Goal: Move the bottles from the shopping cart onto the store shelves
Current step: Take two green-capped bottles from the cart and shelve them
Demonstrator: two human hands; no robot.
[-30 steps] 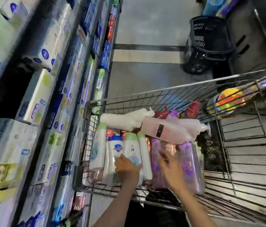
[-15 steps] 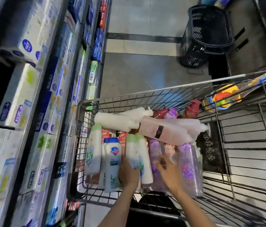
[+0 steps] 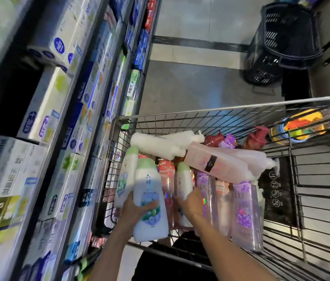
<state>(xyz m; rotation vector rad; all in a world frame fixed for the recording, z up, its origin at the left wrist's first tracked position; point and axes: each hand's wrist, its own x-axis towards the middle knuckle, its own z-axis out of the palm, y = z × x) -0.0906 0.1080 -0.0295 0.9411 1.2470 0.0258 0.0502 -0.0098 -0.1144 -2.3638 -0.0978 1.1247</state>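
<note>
The left hand wraps its fingers round a pale-blue plastic bottle with a green cap, raised above the wire shopping cart, probably bound for the store shelves alongside. The right hand curls around a second green-capped white bottle, upright among the packed bottles, apparently to take it too.

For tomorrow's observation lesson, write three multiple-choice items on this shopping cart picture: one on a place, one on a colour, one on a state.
1. Where are the store shelves?
A. left of the shopping cart
B. right of it
C. behind the person

2. What colour is the cap of the bottle in the left hand?
A. red
B. green
C. black

3. How does the pink pump bottle sit?
A. upright
B. lying across other bottles
C. on the floor

Answers: 1 A, the shelves fill the left edge. 2 B, its top is pale green. 3 B, it rests sideways on top.
</note>
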